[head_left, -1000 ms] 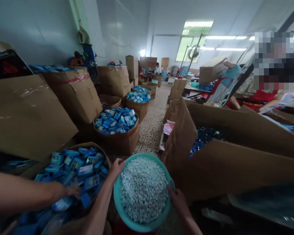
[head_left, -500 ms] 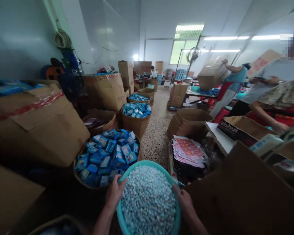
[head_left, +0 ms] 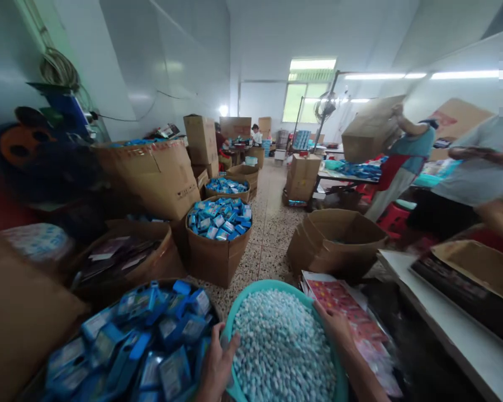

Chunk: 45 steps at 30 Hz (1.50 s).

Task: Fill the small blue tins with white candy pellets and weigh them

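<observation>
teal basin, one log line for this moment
left hand: grips teal basin; right hand: grips opposite side; contents: small pale pieces; nearby: blue packs, left

And it's a smooth plastic basin point(head_left: 268, 285), pebbly heap point(head_left: 280, 340) inside — glossy-faced boxes point(head_left: 174, 368) near left, matt cardboard carton point(head_left: 314, 251) right!

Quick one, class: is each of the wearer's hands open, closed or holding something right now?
Left hand: closed on the basin, holding its left rim.
Right hand: closed on the same basin's right rim.
</observation>
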Tool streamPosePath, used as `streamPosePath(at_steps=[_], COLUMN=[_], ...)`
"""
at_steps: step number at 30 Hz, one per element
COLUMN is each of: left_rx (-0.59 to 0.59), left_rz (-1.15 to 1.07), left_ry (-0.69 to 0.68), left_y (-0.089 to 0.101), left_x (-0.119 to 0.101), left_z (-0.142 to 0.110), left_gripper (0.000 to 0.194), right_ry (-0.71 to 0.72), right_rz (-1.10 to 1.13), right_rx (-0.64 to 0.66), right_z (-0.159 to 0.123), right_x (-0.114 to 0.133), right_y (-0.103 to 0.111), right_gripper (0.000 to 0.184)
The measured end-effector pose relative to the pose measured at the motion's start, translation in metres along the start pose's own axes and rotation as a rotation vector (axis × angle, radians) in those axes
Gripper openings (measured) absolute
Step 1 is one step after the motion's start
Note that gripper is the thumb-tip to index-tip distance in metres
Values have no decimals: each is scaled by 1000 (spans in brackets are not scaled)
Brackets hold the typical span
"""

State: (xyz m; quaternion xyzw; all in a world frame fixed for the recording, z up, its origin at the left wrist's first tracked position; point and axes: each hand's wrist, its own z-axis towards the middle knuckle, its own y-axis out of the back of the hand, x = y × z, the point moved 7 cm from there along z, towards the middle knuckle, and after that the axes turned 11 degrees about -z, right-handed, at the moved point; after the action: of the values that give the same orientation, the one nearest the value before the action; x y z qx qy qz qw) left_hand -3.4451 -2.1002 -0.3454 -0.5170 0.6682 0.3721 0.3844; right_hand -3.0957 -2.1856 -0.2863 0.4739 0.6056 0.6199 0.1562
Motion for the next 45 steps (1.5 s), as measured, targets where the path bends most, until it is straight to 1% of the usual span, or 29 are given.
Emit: streamPosePath(at_steps=[3,5,8,10,12,15,17,19,23,26,29,31,34,38,42,45], left_rx=[-20,-59,-92,-108,-115,-110,-92,-52,-8,-14,-31,-55,-86,-116,-70,-58], left_rz=[-37,-31,-44,-36,4,58,78,88,86,62,-8,-27,-13,24,42,68], left_ry=[44,61,56,65,78,54,39,43,62,59,59,60,56,87,73,41], left_y=[-35,-50,-70,-82,-97,-125,-149,-177,-236,-280,-320,-343,-370,-399,-438,-470], left_x=[-18,-39,-81,-109,-138,-184,-216,-248,-302,-332,-355,-373,-409,-457,-503,-543], left_z=[59,96,155,199,246,323,372,418,504,570,641,688,758,861,982,1075], left_gripper=[57,53,52,52,52,51,49,48,51,49,45,45,49,50,56,55], right_ry=[67,81,67,67,69,47,25,7,-42,-52,-20,-1,18,37,15,-35], right_rz=[-5,-1,-14,-10,11,59,95,123,143,131,130,121,120,139,165,173], right_rx=[6,-14,2,19,25,26,29,21,-24,-38,-32,-24,-13,12,16,15], right_z=[70,113,179,225,271,343,392,440,545,630,715,770,854,966,1075,1152], right_x=[24,44,76,98,120,147,161,173,194,218,252,276,315,365,410,443], right_y=[0,3,2,-2,-5,-7,-6,1,22,35,43,45,43,26,7,3], right_gripper=[53,54,57,59,60,61,61,62,61,59,58,56,54,53,50,46])
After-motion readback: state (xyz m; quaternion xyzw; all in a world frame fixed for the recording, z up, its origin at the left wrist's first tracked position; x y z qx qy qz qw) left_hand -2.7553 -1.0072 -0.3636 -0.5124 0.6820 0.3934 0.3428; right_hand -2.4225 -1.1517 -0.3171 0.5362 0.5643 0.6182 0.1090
